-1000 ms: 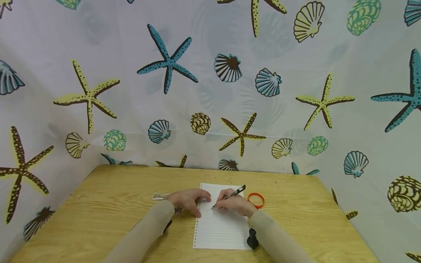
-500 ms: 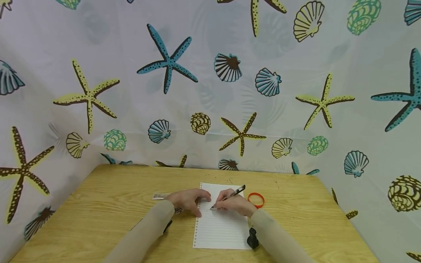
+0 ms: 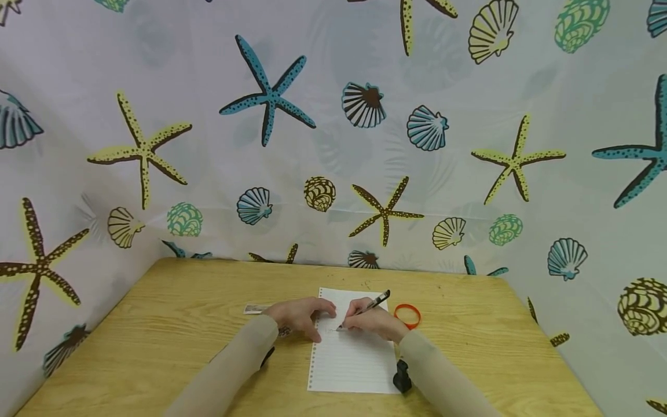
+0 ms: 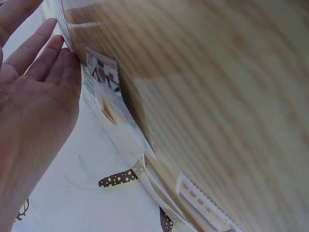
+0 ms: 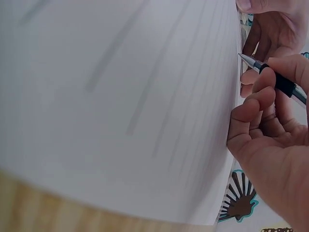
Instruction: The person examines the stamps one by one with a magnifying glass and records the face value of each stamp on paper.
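A lined sheet of paper [image 3: 354,365] with punched holes down its left edge lies on the wooden table. My right hand [image 3: 372,323] pinches a pen [image 3: 380,299] near its dark grip. In the right wrist view the pen [image 5: 285,86] has its tip at the paper's surface [image 5: 96,135]. Faint small handwriting sits just left of the tip in the head view. My left hand [image 3: 297,315] rests across the paper's left edge, fingers spread and relaxed. In the left wrist view this hand [image 4: 38,101] grips nothing, and a small printed paper piece [image 4: 104,70] lies beside it.
A red ring [image 3: 407,316] lies right of the paper by my right wrist. Another printed slip [image 3: 255,309] is left of my left hand. A second piece with a scalloped edge [image 4: 205,203] shows lower in the left wrist view. A patterned curtain [image 3: 333,145] surrounds the table.
The pen tip has shifted very slightly, first left and then right, along the writing. My left hand stays in place. The head view has shifted a little.
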A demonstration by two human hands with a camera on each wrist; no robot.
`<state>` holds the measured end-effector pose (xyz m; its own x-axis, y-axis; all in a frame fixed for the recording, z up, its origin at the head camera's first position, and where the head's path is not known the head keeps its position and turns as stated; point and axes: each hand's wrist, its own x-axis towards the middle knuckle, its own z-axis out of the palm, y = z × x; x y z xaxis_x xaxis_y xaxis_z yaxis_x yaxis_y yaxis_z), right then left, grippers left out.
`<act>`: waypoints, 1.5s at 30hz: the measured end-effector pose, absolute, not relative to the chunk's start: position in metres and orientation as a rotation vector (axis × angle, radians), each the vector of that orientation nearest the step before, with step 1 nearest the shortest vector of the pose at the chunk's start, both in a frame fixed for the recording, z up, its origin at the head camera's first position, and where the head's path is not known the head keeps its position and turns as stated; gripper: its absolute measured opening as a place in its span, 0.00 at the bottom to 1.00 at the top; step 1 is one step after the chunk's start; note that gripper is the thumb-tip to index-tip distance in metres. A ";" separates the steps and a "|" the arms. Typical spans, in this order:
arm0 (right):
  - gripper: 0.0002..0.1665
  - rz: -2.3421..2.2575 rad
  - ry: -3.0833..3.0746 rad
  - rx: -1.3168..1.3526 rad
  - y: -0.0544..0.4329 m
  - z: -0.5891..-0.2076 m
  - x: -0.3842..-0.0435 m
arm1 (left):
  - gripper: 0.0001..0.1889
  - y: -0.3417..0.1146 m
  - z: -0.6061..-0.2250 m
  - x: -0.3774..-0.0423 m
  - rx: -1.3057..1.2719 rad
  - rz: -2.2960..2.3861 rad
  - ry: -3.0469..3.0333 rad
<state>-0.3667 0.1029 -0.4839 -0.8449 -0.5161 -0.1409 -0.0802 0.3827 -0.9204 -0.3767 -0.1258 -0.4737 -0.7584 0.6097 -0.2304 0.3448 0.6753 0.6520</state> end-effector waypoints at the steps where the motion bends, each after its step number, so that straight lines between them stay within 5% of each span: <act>1: 0.06 -1.457 2.241 -0.516 0.103 -0.484 -0.367 | 0.30 -0.126 -0.474 -0.377 0.745 0.830 2.457; 45: 0.09 -1.467 2.221 -0.552 0.104 -0.486 -0.370 | 0.29 -0.125 -0.474 -0.376 0.720 0.848 2.447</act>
<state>-0.3698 0.1042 -0.4856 -0.8328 -0.5389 -0.1265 -0.0951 0.3644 -0.9264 -0.3761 -0.1250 -0.4738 -0.7628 0.6011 -0.2384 0.3246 0.6748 0.6628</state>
